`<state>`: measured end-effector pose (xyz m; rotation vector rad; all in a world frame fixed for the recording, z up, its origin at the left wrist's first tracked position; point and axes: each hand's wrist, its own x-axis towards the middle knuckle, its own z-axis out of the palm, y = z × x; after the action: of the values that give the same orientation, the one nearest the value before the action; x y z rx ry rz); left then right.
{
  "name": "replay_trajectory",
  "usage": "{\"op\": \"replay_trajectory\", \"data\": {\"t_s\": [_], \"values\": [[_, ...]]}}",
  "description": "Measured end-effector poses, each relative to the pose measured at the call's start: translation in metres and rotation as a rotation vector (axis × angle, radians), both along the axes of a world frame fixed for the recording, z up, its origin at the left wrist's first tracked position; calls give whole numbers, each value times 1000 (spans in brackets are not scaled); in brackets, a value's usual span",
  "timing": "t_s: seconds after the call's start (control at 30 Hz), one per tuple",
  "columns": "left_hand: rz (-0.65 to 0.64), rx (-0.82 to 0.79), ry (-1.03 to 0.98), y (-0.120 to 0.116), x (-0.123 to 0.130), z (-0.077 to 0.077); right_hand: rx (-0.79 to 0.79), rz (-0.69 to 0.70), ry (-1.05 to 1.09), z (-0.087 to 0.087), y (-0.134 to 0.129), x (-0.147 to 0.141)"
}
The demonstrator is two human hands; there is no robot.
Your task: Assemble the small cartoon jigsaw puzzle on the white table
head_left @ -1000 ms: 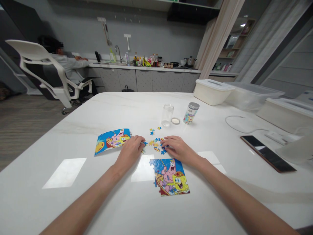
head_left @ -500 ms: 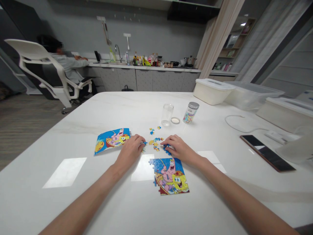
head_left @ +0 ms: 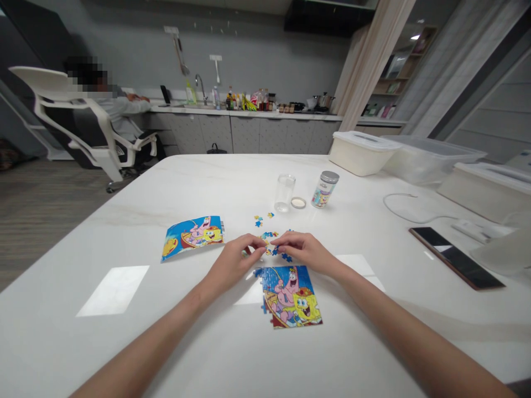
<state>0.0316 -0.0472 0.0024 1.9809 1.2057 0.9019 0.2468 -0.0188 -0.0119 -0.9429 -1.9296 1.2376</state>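
A partly assembled cartoon puzzle (head_left: 292, 298) lies flat on the white table, its left edge uneven with tabs. Just above it, several loose puzzle pieces (head_left: 286, 257) are scattered between my hands. My left hand (head_left: 244, 254) is closed at the left of these pieces; its fingertips are together, and what they hold, if anything, is too small to name. My right hand (head_left: 301, 249) is over the right side of the pieces, thumb and fingers closed near a small blue piece. Left of my left hand lies a curved picture sheet (head_left: 193, 237) showing the same cartoon scene.
Behind the pieces stand a clear jar (head_left: 285, 193), a ring-shaped lid (head_left: 298, 203) and a printed can (head_left: 325, 189). A phone (head_left: 456, 258), a cable and plastic boxes (head_left: 363, 153) are at the right. A person sits on a chair (head_left: 99, 132) back left.
My left hand has moved right, away from the picture sheet and closer to my right hand. My right hand has shifted slightly, with its fingertips now nearer the middle of the pieces.
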Motion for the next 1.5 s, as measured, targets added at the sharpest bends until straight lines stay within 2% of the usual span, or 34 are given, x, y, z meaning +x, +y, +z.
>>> {"op": "replay_trajectory", "data": {"t_s": [0.13,0.27,0.47,0.57,0.7,0.9,0.97,1.13,1.2,1.33,1.5], "values": [[-43,-152,-85,-2,5,-1,-173,6,119,-3,-2,-2],[-89,-260,-169,-2,6,-9,-211,-24,150,-3,-3,-5],[-141,-293,-248,0,2,-16,-228,10,144,-2,-5,-6],[-131,-308,-214,2,-5,-12,-140,-11,51,-1,-6,-5],[-96,-255,-16,2,-18,-2,54,-9,-127,3,-10,-4],[-123,-322,144,3,-30,3,139,73,-202,4,-14,-3],[-132,-335,182,3,-32,5,188,108,-247,4,-15,-3],[-149,-347,269,2,-31,11,456,300,-384,8,-21,-3],[-144,-338,300,2,-30,13,525,337,-433,9,-24,-4],[-127,-284,332,1,-29,12,595,339,-518,9,-27,-6],[-134,-190,361,0,-30,9,600,350,-526,8,-27,-6]]}}
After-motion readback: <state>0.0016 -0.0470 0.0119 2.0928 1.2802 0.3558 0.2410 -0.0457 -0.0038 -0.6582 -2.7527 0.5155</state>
